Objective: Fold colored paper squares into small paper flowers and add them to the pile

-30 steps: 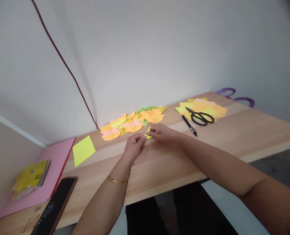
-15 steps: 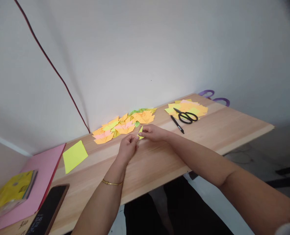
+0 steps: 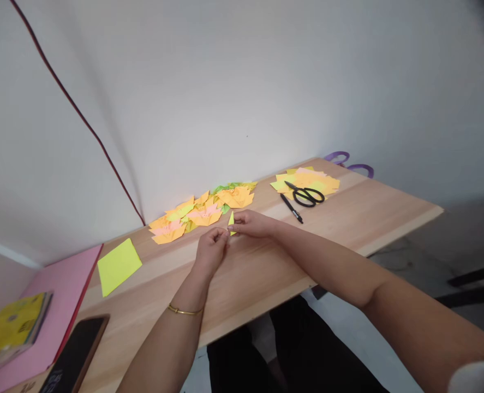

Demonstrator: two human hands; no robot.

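Observation:
Between my two hands, above the wooden table (image 3: 262,267), is a small folded piece of yellow paper (image 3: 231,221). My right hand (image 3: 250,224) pinches it from the right, thumb toward me. My left hand (image 3: 212,246) is closed, its thumb and fingertips pressed together at the paper's lower left end; my fingers partly hide that end. Just beyond my hands lies a row of folded paper flowers (image 3: 203,213) in orange, yellow, pink and green, close to the wall.
To the right, black-handled scissors (image 3: 307,196) rest on a pile of coloured paper pieces (image 3: 329,183), with a black pen (image 3: 291,209) beside them. At left are a yellow paper sheet (image 3: 119,267), a pink folder (image 3: 67,273), a yellow packet (image 3: 16,327) and a phone (image 3: 76,355). Purple handles (image 3: 360,170) stick out past the table's far edge.
The yellow paper has turned more upright and looks narrower between my fingers. Both hands keep their grip near the same place. The whole view has shifted slightly.

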